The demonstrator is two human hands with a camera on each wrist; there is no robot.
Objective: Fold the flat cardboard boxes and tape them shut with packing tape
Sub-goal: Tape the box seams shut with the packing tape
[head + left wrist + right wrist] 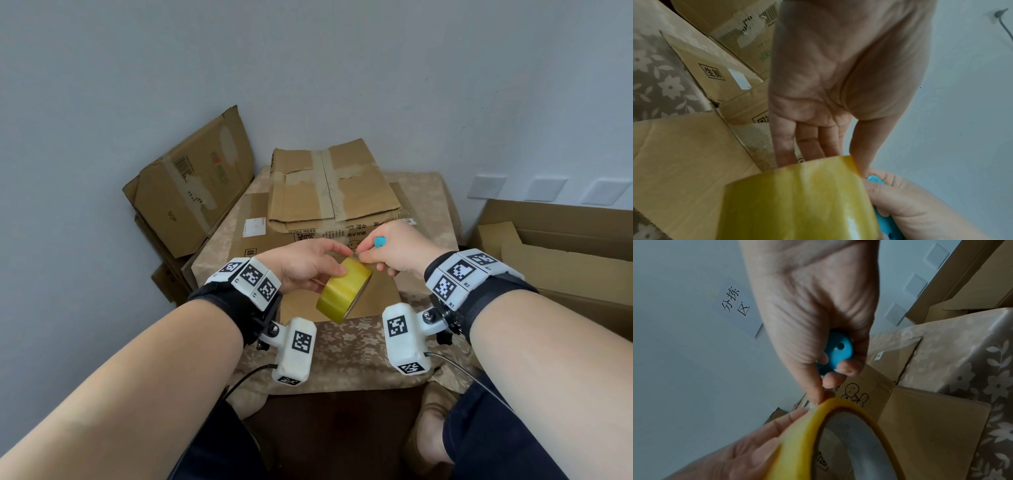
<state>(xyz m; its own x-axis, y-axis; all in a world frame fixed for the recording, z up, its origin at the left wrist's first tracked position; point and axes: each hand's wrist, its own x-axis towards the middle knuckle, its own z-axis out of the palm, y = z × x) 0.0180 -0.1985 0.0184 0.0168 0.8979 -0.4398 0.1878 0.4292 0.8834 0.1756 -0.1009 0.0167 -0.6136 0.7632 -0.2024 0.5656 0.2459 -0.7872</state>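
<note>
Yellow tape [343,290] sits gripped in the left hand [306,264]; the right hand [394,247], clutching a blue cutter [379,242], pinches its top edge.

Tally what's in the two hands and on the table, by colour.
Yellow: 1, the packing tape roll, held in the left hand.
Blue: 1, a small plastic tool in the right hand.
Brown: 2, the taped cardboard box on the flattened cardboard box.
Total: 4.

Left hand [310,265] curled in a grip, right hand [390,248] pinching with fingertips, both raised together.
</note>
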